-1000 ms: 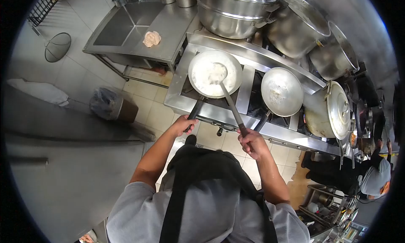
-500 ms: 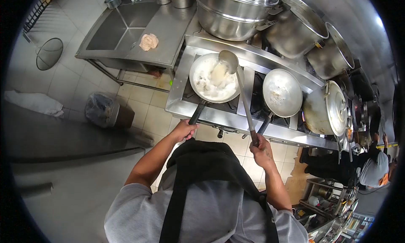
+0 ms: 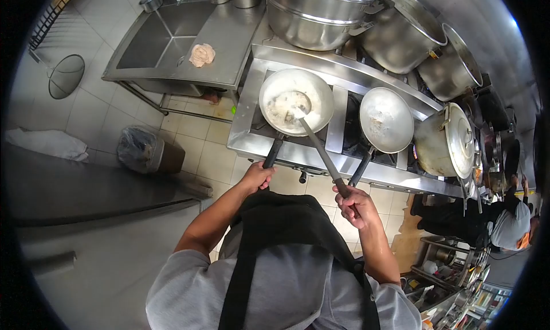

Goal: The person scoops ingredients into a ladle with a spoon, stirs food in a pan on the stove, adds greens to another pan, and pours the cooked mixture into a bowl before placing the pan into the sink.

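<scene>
My left hand (image 3: pixel 257 177) is closed around the black handle of a frying pan (image 3: pixel 322 95) on the left burner. White, foamy food (image 3: pixel 278 107) lies in that pan, gathered toward its near side. In my right hand (image 3: pixel 355 207) is the dark grip of a long ladle (image 3: pixel 322 152). The ladle's bowl rests down in the food, partly hidden by it. A second frying pan (image 3: pixel 387 115), with a whitish residue inside, sits on the burner to the right, its handle close to my right hand.
Large steel pots (image 3: pixel 321 23) line the back of the stove (image 3: pixel 338 115), and a lidded pot (image 3: pixel 441 141) stands right. A sink (image 3: pixel 163 49) and a pale lump (image 3: pixel 201 55) are at left. A bin (image 3: pixel 150 151) is on the floor. Another person (image 3: pixel 510 221) works far right.
The ladle's bowl has moved from the pan's far edge down into the food near the middle. The foamy food has shifted toward the handle side.
</scene>
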